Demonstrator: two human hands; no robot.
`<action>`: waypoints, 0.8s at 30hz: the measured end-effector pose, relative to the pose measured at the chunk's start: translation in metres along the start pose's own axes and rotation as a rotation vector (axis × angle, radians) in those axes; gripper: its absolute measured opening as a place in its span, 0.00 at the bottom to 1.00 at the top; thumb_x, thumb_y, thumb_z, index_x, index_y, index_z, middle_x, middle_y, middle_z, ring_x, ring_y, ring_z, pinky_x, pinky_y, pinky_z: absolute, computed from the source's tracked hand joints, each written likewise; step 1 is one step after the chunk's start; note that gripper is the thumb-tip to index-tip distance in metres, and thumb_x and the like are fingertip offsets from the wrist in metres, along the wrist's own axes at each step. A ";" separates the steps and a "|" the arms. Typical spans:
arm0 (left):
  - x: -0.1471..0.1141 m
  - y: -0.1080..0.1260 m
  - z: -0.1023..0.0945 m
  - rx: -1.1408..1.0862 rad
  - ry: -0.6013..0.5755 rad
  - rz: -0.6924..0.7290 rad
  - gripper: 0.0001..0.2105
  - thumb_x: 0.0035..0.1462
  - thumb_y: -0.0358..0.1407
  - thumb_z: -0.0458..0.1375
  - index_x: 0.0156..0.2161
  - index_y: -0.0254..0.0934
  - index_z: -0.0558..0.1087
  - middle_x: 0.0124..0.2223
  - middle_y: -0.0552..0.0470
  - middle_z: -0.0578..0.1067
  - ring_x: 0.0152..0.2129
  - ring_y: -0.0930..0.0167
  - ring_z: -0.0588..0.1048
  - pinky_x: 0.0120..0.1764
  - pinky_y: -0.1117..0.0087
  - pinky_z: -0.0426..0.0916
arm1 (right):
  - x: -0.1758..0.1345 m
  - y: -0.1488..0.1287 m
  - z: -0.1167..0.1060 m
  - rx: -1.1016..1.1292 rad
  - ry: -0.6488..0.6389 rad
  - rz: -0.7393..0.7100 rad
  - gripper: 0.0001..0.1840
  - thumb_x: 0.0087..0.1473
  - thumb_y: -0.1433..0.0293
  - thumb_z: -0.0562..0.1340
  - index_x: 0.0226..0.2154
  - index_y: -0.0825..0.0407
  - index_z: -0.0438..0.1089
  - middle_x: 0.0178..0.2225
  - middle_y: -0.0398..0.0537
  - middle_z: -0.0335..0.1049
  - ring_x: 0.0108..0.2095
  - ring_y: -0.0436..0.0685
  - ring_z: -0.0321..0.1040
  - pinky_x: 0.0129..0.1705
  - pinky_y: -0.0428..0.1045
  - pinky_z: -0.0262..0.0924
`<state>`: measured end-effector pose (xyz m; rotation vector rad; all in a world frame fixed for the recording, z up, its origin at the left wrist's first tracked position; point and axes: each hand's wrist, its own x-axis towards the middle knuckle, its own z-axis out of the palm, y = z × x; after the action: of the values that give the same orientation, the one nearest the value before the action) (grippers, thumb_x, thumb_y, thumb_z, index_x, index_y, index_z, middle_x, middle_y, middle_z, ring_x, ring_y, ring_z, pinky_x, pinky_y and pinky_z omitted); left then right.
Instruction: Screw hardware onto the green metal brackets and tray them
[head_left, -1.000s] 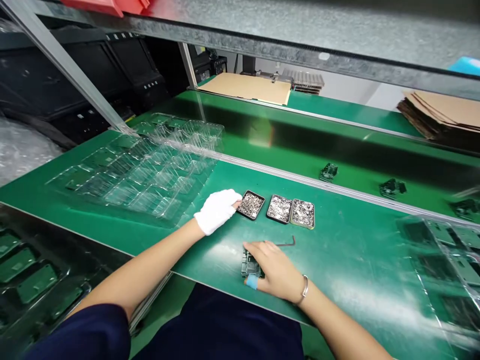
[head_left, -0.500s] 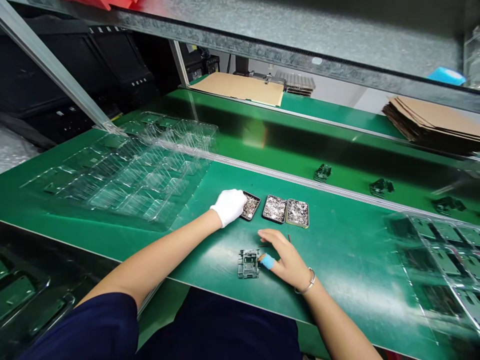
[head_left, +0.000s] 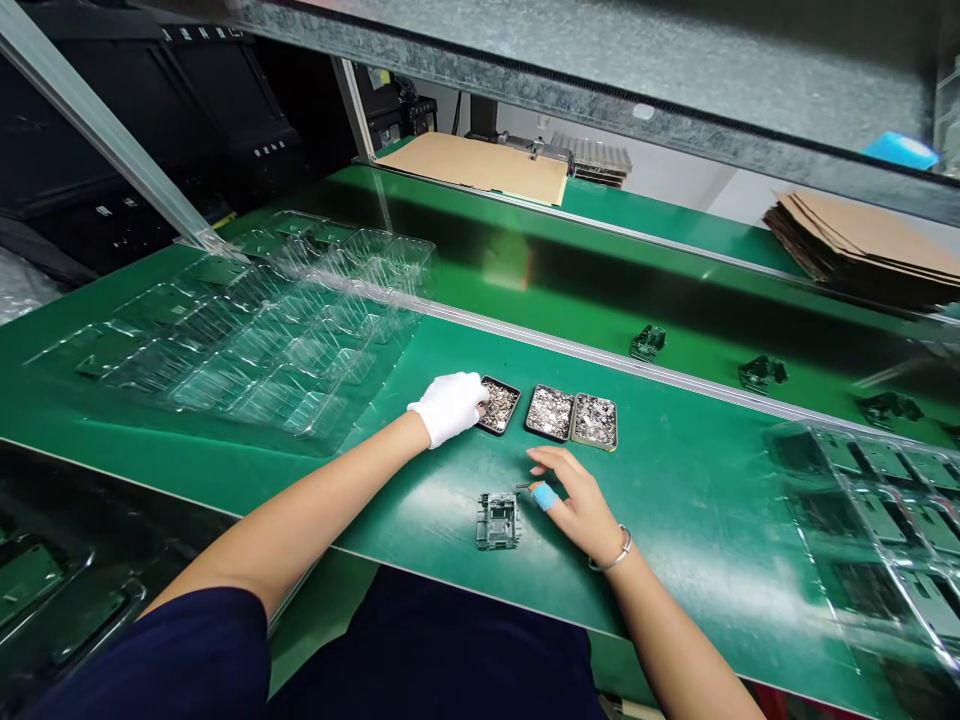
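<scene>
My left hand [head_left: 450, 408], in a white glove, is at the left edge of a small black tray [head_left: 517, 402] of tiny metal parts. Its fingertips are drawn together; whatever they pinch is too small to make out. My right hand [head_left: 574, 500] is bare, with blue tape around the thumb and a bracelet at the wrist. A thin dark tool [head_left: 523, 487] pokes out beside that thumb, mostly hidden by the hand. Just left of its tip, a dark green, see-through plastic frame [head_left: 498, 521] lies on the green bench.
Two more small trays [head_left: 550, 413] of metal bits stand side by side. Clear blister trays [head_left: 255, 340] cover the left; a filled blister tray [head_left: 892, 500] lies at right. Several dark parts [head_left: 648, 342] rest beyond the metal rail [head_left: 525, 342]. A shelf [head_left: 600, 90] hangs overhead.
My left hand has drawn back slightly to the left, from over the small tray to its edge. My right hand has shifted a little right, away from the plastic frame.
</scene>
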<state>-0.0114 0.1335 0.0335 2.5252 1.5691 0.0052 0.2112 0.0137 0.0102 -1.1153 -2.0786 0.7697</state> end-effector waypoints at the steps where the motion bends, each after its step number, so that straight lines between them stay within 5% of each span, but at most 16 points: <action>1: 0.001 0.000 0.002 -0.009 -0.010 0.005 0.08 0.53 0.32 0.55 0.33 0.34 0.76 0.35 0.44 0.74 0.34 0.64 0.74 0.34 0.68 0.65 | 0.000 0.000 0.000 0.000 0.003 0.008 0.19 0.59 0.69 0.55 0.53 0.47 0.61 0.48 0.53 0.64 0.40 0.56 0.70 0.47 0.56 0.66; 9: 0.008 0.000 0.013 -0.194 0.057 -0.052 0.09 0.55 0.31 0.51 0.30 0.33 0.73 0.32 0.46 0.72 0.33 0.65 0.72 0.36 0.68 0.64 | 0.000 0.002 0.002 -0.009 0.031 0.033 0.16 0.60 0.69 0.54 0.51 0.47 0.63 0.47 0.52 0.66 0.40 0.55 0.70 0.46 0.55 0.67; 14: -0.001 -0.009 0.002 -0.440 0.143 -0.061 0.11 0.57 0.36 0.47 0.29 0.35 0.68 0.32 0.49 0.70 0.34 0.67 0.70 0.39 0.68 0.64 | 0.002 0.003 0.001 -0.031 0.014 0.027 0.15 0.60 0.70 0.54 0.49 0.48 0.63 0.46 0.53 0.66 0.38 0.54 0.70 0.45 0.55 0.67; 17: -0.018 0.001 -0.009 -0.613 0.146 -0.052 0.11 0.59 0.39 0.44 0.29 0.36 0.63 0.29 0.52 0.68 0.28 0.71 0.68 0.33 0.71 0.65 | 0.007 -0.002 -0.006 -0.038 0.012 -0.006 0.15 0.60 0.70 0.53 0.50 0.48 0.63 0.46 0.53 0.67 0.37 0.54 0.70 0.43 0.54 0.67; 21: -0.050 0.028 -0.021 -0.973 -0.011 -0.018 0.12 0.60 0.43 0.41 0.30 0.39 0.58 0.23 0.57 0.60 0.16 0.76 0.57 0.18 0.75 0.54 | 0.018 -0.017 -0.017 -0.029 0.046 -0.088 0.16 0.60 0.72 0.52 0.50 0.48 0.62 0.41 0.51 0.69 0.37 0.54 0.70 0.43 0.53 0.67; 24: -0.071 0.046 -0.021 -1.355 -0.200 0.026 0.11 0.57 0.40 0.45 0.26 0.39 0.56 0.21 0.58 0.57 0.15 0.77 0.53 0.17 0.74 0.50 | 0.024 -0.030 -0.016 -0.019 0.089 -0.171 0.11 0.60 0.72 0.54 0.45 0.48 0.64 0.40 0.50 0.69 0.39 0.55 0.69 0.42 0.53 0.67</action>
<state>-0.0043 0.0535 0.0667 1.3875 0.8844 0.5771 0.1979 0.0237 0.0487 -0.9496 -2.0781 0.6082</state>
